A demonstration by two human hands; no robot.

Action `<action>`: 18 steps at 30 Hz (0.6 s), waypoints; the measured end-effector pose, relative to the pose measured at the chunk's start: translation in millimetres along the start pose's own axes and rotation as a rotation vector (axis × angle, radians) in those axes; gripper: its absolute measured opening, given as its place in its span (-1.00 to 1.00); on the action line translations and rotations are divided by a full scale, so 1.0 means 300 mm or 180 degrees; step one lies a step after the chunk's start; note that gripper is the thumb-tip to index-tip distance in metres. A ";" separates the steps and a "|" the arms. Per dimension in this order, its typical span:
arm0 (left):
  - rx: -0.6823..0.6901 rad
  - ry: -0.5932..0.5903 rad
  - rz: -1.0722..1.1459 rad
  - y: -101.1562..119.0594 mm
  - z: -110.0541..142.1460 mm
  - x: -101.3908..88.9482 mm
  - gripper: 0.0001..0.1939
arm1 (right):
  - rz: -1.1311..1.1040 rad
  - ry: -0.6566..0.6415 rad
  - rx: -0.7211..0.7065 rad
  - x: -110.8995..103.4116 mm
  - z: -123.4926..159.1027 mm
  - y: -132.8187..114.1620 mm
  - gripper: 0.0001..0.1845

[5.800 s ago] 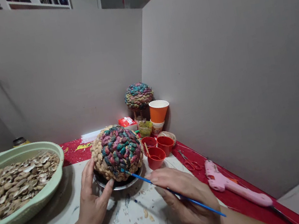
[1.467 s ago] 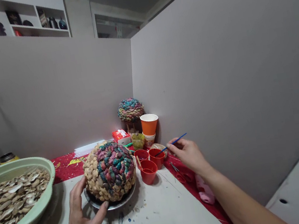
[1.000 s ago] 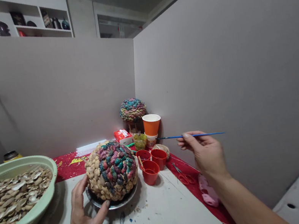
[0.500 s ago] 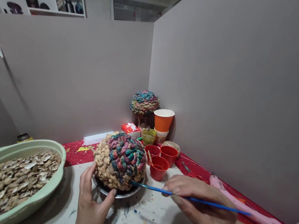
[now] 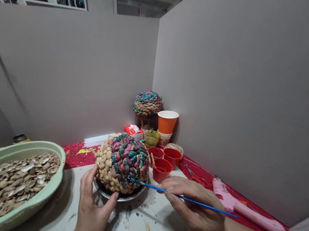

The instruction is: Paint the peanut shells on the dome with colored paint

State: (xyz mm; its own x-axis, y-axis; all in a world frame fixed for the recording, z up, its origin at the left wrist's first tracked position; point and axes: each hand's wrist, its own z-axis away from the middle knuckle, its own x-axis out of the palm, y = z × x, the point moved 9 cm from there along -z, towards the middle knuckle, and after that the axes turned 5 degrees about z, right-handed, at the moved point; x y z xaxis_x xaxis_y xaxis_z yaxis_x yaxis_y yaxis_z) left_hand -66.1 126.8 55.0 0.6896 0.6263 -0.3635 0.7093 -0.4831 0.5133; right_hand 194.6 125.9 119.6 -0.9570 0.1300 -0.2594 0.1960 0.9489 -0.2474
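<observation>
On the metal plate (image 5: 121, 196) — shell dome (image 5: 122, 163), brush (image 5: 181, 197) tip touching — both hands steady it.

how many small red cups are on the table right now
3 small red cups: one nearest the shell ball at, one behind it, one to the right. None looks hidden.

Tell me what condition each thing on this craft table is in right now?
Shell-covered ball: partly painted, sitting on a metal plate.
Blue paintbrush: tip touching the ball's lower front.
Right hand: gripping the paintbrush.
Left hand: steadying the plate's edge.
Green basket: full of shells.
Red cups: upright, open.
Orange cup: upright, stacked on others.
Pink glue gun: lying flat.
Second ball: fully painted.
</observation>
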 end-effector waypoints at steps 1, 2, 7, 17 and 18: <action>0.0005 -0.0005 -0.0002 0.001 0.000 0.000 -0.24 | 0.0016 -0.0002 0.0016 -0.002 -0.002 0.000 -0.65; 0.0008 -0.0012 -0.0006 0.001 0.000 -0.001 -0.24 | 0.0031 0.0003 0.0026 -0.005 -0.002 0.000 -0.66; -0.0025 -0.0020 -0.0011 -0.002 -0.001 -0.005 -0.23 | 0.0055 -0.0081 0.0026 -0.010 0.005 0.005 -0.68; 0.0009 0.0063 -0.0130 -0.006 -0.003 -0.009 -0.22 | -0.0073 -0.0128 -0.0082 -0.017 -0.016 -0.005 -0.71; -0.0009 0.0050 -0.0122 -0.011 -0.003 -0.006 -0.23 | -0.0096 -0.0149 -0.0127 -0.015 -0.018 -0.012 -0.73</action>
State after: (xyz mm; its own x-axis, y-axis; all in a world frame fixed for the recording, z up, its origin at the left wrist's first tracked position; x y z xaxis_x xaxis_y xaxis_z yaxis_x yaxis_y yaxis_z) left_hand -69.9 127.8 54.7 0.6596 0.6539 -0.3706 0.7347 -0.4568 0.5015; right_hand 197.2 123.5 126.8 -0.9511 0.0885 -0.2959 0.1576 0.9630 -0.2186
